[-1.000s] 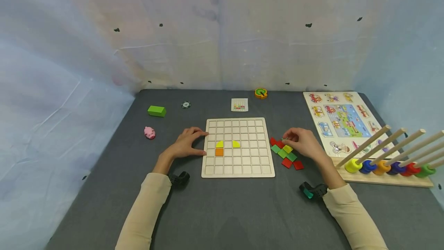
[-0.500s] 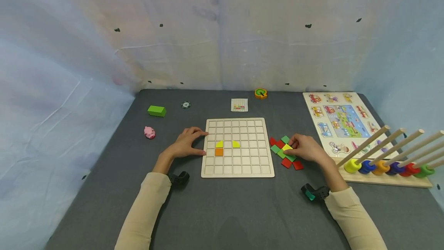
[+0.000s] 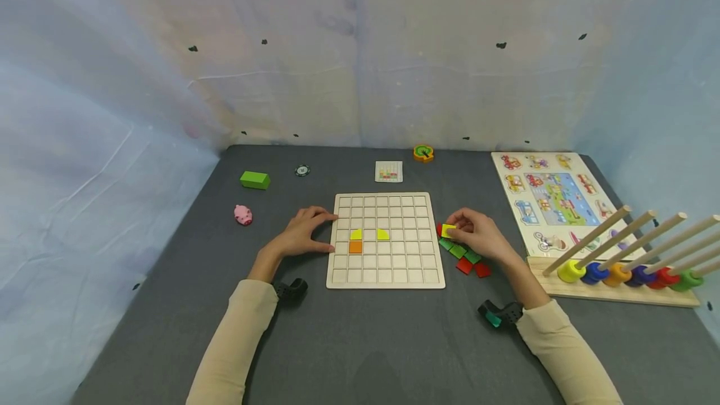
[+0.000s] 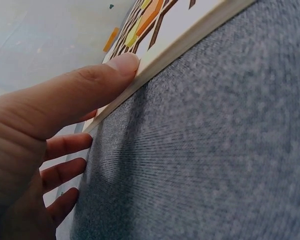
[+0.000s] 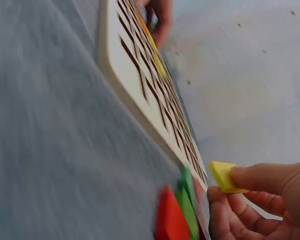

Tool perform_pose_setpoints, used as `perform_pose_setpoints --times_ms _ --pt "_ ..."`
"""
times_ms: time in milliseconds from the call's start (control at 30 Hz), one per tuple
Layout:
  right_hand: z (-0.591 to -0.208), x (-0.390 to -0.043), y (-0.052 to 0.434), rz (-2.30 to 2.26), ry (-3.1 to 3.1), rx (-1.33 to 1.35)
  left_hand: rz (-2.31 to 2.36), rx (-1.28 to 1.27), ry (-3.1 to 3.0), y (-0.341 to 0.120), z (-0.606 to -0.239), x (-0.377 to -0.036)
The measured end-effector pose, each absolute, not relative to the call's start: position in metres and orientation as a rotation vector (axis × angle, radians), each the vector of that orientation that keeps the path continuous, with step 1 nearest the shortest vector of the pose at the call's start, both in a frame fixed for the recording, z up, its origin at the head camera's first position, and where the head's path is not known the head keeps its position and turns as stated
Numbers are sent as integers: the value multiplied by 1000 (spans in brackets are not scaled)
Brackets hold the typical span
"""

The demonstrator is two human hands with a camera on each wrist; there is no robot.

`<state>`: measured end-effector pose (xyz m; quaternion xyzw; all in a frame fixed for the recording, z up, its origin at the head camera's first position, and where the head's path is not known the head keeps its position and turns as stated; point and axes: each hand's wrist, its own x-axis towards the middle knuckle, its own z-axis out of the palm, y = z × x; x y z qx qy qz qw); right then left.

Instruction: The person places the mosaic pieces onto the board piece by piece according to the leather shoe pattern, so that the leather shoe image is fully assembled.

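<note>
Between thumb and fingers my right hand pinches a yellow square tile, lifted over a loose group of red tiles and green tiles. The right wrist view shows the yellow tile held at its edge, beside the board's corner. A pale wooden grid board lies flat in the middle. On it are an orange square tile and two yellow pieces with one rounded corner. My left hand touches the board's left edge with thumb and index finger; its other fingers are spread loosely.
A small pattern card lies behind the board. Farther left are a green block, a pink pig figure and a round chip. To the right stand a picture puzzle and a ring-and-peg rack.
My right hand has picked up the yellow tile from the group and moved left with it, towards the board. The left hand stays at the board's edge.
</note>
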<state>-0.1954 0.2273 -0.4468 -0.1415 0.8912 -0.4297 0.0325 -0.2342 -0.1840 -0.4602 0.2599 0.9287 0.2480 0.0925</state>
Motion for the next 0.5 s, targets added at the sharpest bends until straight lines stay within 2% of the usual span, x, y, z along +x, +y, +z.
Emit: perform_pose_setpoints --times_ms 233,500 --pt "-452 -196 179 -1482 2597 -485 742 772 2754 -184 -460 -234" --pt "-461 -194 123 -1521 2635 -725 754 804 2753 -184 -458 -233"
